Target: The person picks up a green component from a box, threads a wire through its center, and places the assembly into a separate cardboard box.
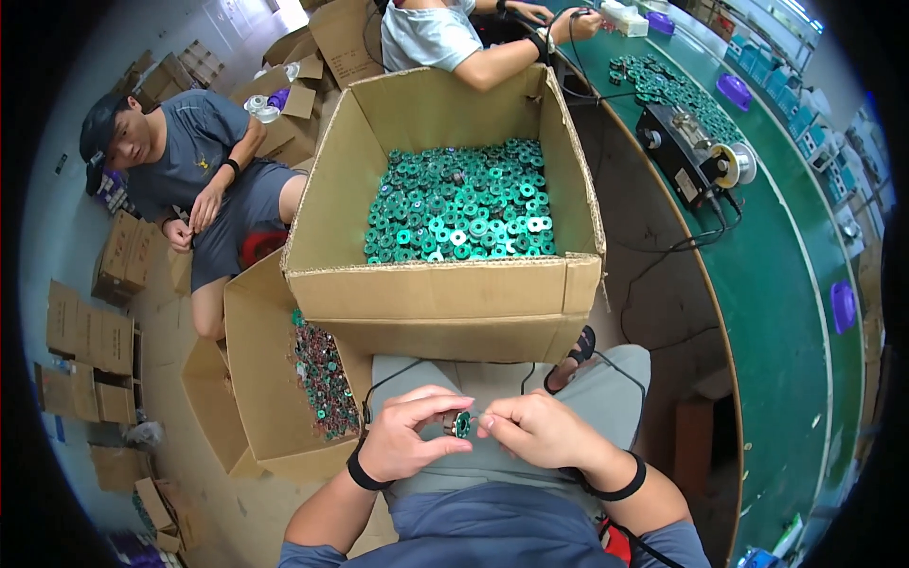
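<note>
My left hand [405, 437] grips a small round part [461, 424] between thumb and fingers above my lap. The part has a green circuit-board face with a hole in its middle and a metallic, coppery side. My right hand [538, 432] is closed in a pinch right beside the green face; whatever sits between its fingertips is too small to make out. Just beyond my hands stands a large open cardboard box [436, 305]. It holds a heap of many green ring-shaped boards [464, 204]. Each of my wrists wears a black band.
A lower cardboard box [260, 379] at left holds reddish and green small parts [327, 383]. On the green workbench [772, 312] at right are a black machine with a wire spool [740, 165] and purple dishes. One person sits at left; another works at the bench. Cables hang near my knees.
</note>
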The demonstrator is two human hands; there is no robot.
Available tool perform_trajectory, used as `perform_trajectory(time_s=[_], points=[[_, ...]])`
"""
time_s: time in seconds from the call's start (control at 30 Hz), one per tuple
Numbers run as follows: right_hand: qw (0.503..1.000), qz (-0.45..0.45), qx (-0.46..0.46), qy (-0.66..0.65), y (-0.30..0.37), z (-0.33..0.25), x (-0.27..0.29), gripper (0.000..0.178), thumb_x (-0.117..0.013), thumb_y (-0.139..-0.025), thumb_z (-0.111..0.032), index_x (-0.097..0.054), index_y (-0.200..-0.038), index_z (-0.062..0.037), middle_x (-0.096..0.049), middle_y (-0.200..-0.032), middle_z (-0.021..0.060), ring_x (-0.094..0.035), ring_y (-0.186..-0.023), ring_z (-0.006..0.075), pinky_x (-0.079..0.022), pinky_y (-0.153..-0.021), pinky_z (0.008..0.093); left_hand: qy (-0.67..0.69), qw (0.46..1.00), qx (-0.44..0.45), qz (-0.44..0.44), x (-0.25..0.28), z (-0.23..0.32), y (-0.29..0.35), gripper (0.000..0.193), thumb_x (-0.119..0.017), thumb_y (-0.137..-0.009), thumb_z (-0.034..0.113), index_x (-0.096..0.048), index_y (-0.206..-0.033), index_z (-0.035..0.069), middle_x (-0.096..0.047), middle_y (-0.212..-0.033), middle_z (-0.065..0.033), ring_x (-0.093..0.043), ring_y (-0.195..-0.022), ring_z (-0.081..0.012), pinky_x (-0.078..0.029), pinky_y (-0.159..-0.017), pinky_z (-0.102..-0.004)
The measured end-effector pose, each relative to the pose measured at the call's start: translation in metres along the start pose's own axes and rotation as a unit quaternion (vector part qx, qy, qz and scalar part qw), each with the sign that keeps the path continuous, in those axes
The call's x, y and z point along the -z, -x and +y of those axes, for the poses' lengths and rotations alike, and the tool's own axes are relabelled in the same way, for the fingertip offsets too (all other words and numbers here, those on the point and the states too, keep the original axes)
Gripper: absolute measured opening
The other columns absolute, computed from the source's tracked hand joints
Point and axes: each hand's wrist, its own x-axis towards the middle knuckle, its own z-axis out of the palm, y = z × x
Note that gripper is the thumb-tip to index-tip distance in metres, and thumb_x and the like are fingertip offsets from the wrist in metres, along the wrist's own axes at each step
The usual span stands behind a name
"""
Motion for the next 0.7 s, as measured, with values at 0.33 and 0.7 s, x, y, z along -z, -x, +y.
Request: perform_trajectory(time_s=[0.33,0.7], points=[[1.0,0.002,0.009,0.01,-0.011,0.048,-0.009,0.026,-0.051,-0.104,-0.023,-0.069,-0.104,-0.0047,-0.074,-0.091,0.0059,-0.07,-0.083,0.0117,-0.054,-0.075,0.0295,-0.062,0.997,0.046,-0.012,0.006,-0.008,0.006,0.04,-0.076,-0.088,0.005,-0.066,-0.127,0.001,-0.066,-0.114,-0.0085,-0.066,-0.098,-0.0132,-0.058,-0.089,-0.0293],[0.997,0.071,0.025,-0.013,-0.042,0.034,0.007,0.039,-0.051,-0.103,-0.036,-0.069,-0.114,-0.0024,-0.072,-0.109,0.0165,-0.068,-0.104,0.0297,-0.052,-0.093,0.0372,-0.072,0.996,0.025,0.053,0.02,-0.013,0.033,0.041,-0.079,-0.086,0.007,-0.067,-0.125,0.004,-0.067,-0.113,-0.0071,-0.066,-0.099,-0.014,-0.058,-0.088,-0.0292]])
